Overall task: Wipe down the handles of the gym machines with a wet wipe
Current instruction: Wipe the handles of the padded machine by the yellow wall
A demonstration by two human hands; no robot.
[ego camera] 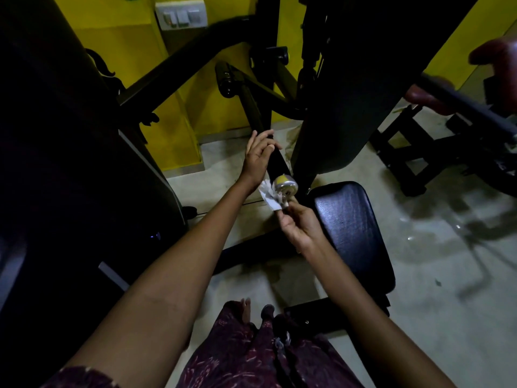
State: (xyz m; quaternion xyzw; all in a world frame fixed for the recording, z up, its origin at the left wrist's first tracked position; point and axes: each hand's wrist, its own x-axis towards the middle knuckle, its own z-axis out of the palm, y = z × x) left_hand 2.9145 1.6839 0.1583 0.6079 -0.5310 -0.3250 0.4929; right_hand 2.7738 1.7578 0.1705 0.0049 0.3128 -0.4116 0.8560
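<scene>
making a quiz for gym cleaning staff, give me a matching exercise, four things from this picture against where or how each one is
Things:
1. left hand
2. right hand
3. metal end cap
4. switch plate

Places or states:
A. on the yellow wall, top of the view
B. pinches the wet wipe
C. at the near end of the black handle
D. holds the black handle, up from the cap

Pairs: 1-D, 2-B, 3-C, 4-A

The handle (275,161) stands left of the seat pad (352,233). The left hand (258,155) lies on the handle's upper part; the wipe (270,196) hangs at its lower end, the right hand (298,224) just below.
</scene>
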